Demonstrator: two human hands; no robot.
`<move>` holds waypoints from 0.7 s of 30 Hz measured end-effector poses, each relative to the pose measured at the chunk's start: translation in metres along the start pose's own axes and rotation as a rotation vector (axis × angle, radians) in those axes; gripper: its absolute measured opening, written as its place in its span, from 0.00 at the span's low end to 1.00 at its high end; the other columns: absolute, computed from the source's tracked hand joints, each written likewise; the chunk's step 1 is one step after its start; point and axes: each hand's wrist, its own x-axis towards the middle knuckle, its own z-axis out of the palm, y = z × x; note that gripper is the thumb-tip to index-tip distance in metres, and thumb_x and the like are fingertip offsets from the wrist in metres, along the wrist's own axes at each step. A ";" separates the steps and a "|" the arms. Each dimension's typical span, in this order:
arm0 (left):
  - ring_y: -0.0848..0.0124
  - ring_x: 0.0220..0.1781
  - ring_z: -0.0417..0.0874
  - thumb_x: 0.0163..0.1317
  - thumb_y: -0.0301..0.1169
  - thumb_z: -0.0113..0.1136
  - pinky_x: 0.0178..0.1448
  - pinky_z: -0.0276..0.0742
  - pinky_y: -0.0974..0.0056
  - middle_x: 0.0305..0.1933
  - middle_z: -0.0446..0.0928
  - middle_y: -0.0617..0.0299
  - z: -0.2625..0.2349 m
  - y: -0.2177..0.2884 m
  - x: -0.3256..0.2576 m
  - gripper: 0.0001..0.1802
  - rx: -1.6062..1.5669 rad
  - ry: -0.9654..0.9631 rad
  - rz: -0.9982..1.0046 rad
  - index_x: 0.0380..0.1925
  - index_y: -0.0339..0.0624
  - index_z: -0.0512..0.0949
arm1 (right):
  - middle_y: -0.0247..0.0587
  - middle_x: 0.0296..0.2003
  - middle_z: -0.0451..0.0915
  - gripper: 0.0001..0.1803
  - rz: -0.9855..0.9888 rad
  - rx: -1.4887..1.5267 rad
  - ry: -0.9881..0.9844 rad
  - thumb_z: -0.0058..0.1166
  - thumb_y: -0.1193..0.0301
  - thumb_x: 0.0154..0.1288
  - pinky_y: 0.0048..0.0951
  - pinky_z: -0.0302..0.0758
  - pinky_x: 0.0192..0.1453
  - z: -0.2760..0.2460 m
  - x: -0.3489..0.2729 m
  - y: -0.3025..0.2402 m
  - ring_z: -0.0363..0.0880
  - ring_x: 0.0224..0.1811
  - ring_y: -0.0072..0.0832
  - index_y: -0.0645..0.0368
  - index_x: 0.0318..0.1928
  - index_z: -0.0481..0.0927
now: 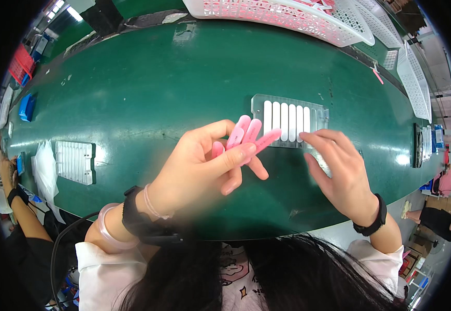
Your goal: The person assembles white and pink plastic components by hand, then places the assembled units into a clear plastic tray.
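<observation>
My left hand (204,155) is closed around several pink nail files (253,130), flat strips with rounded ends, fanned out between thumb and fingers. Just beyond it on the green table lies a clear slotted tray (258,106). White strips (284,122) of the same long rounded shape lie side by side in its left and middle slots; the slots at its right end show bare clear plastic. My right hand (339,166) is at the tray's near edge, its index fingertip at the lower end of the rightmost white strip. Its thumb stands apart, with nothing visible between the fingers.
A second slotted tray (75,161) lies at the left beside a crumpled white plastic sheet (45,168). White perforated baskets (282,20) with pink pieces line the far edge. One pink strip (377,76) lies far right. At the far left is another person's arm (26,217).
</observation>
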 end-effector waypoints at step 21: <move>0.83 0.14 0.64 0.63 0.36 0.43 0.16 0.49 0.79 0.30 0.76 0.53 -0.001 -0.004 -0.001 0.14 0.051 -0.041 0.005 0.40 0.35 0.68 | 0.36 0.19 0.75 0.12 0.580 0.801 -0.135 0.56 0.78 0.45 0.16 0.68 0.28 0.003 0.042 0.079 0.71 0.21 0.17 0.71 0.34 0.76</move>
